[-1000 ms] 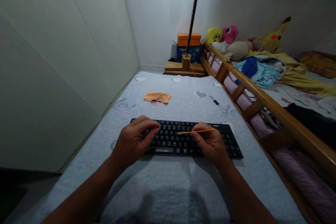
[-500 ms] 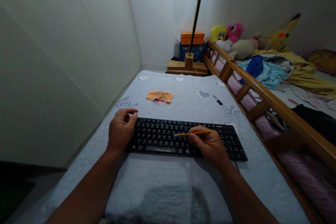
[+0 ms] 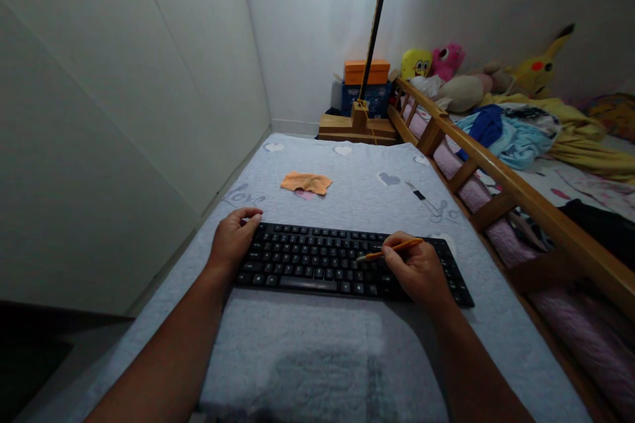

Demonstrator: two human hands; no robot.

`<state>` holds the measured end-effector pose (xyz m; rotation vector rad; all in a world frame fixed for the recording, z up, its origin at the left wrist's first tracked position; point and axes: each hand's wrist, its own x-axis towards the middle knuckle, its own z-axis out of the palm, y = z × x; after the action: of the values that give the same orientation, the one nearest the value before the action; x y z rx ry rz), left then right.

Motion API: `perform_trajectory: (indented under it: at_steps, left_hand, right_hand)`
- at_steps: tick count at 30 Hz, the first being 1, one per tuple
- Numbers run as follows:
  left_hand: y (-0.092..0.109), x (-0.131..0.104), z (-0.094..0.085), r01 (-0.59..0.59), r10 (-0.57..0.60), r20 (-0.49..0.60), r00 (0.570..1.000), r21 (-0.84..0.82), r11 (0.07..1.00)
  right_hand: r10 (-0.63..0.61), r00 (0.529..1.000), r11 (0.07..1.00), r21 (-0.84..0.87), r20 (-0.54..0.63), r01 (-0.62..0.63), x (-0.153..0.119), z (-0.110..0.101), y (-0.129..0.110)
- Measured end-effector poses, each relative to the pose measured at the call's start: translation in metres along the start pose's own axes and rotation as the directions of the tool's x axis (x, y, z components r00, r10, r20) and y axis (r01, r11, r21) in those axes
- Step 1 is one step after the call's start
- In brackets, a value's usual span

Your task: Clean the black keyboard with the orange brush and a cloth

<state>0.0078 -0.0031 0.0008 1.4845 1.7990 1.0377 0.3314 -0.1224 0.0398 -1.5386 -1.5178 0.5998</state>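
A black computer keyboard [image 3: 307, 261] lies flat across the bed cover. My left hand [image 3: 233, 239] is closed at its upper left corner, thumb and curled fingers about the edge. Over the right half of the keys, my right hand [image 3: 419, 271] pinches a thin paintbrush [image 3: 372, 256] with an orange handle. The brush's pale tip points left and meets the keys right of the middle. My palm hides some of the right-hand keys.
Beyond the keyboard, an orange cloth [image 3: 306, 182] and slim tweezers with a black band [image 3: 419, 195] lie on the light blue bed cover [image 3: 297, 344]. A wooden rail [image 3: 476, 158] runs along the right; white cabinet doors [image 3: 124, 112] stand left.
My right hand has moved right along the keys with the paintbrush. My left hand stays at the keyboard's left corner. The whole view has shifted slightly.
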Motion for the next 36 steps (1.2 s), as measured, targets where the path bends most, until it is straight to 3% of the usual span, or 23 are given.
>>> perform_trajectory:
  at_steps: [3, 6, 12, 19, 24, 36]
  left_hand:
    - [-0.002, 0.003, 0.0, -0.051, 0.05, 0.03, 0.998, 0.024, 0.998]
    - [-0.005, 0.005, 0.0, -0.094, 0.091, 0.07, 0.993, 0.036, 0.995]
    - [-0.007, 0.007, 0.002, -0.137, 0.128, 0.117, 0.985, 0.072, 0.988]
    - [-0.006, 0.006, 0.001, -0.167, 0.159, 0.101, 0.982, 0.077, 0.983]
    - [-0.012, 0.008, 0.002, -0.164, 0.156, 0.103, 0.982, 0.073, 0.984]
    - [-0.009, 0.008, 0.002, -0.154, 0.148, 0.081, 0.986, 0.075, 0.985]
  right_hand:
    - [0.015, 1.0, 0.999, 0.039, -0.02, -0.014, 0.001, -0.005, -0.006]
    - [-0.005, 0.999, 0.99, 0.144, 0.033, 0.0, 0.003, 0.0, -0.02]
    - [0.003, 0.98, 0.963, 0.262, 0.2, -0.057, 0.004, 0.036, -0.039]
    - [-0.02, 0.98, 0.956, 0.289, 0.198, -0.039, 0.004, 0.061, -0.033]
    - [0.033, 0.98, 0.97, 0.232, 0.196, -0.079, 0.005, 0.055, -0.027]
    - [0.096, 0.987, 0.994, 0.036, 0.126, -0.101, 0.009, 0.02, -0.012]
